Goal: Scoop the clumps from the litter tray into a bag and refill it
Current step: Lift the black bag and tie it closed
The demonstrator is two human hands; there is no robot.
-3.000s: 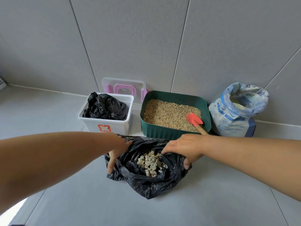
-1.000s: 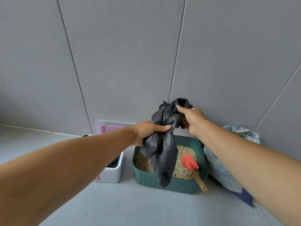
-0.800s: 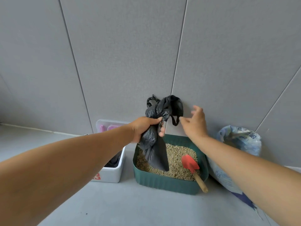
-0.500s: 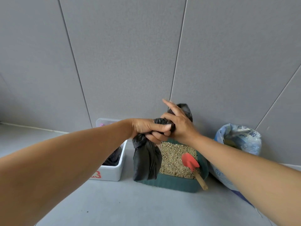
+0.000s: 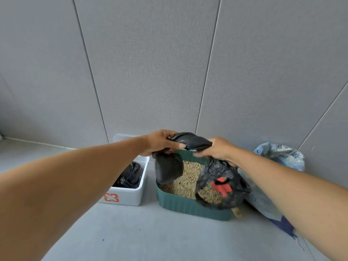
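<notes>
- My left hand (image 5: 160, 143) and my right hand (image 5: 218, 150) are both clenched on the black bag (image 5: 190, 142), holding it up over the litter tray (image 5: 188, 206).
- A twisted length of bag runs between my two fists; a bulging end hangs under my left hand, and a looser ruffled part droops from my right.
- The green ribbed tray sits on the grey floor (image 5: 150, 238) below, filled with tan litter (image 5: 186, 182).
- The loose part of the bag partly covers the red scoop (image 5: 221, 187) lying in the litter; its wooden handle end pokes over the tray's near rim.
- Left of the tray is a white box (image 5: 128, 196) with a red cross-like mark, and black plastic inside.
- Right of the tray leans a blue-and-white litter sack (image 5: 278, 157); I can read "5kg" on it, the rest is too small.
- A grey panelled wall (image 5: 169, 63) stands behind.
</notes>
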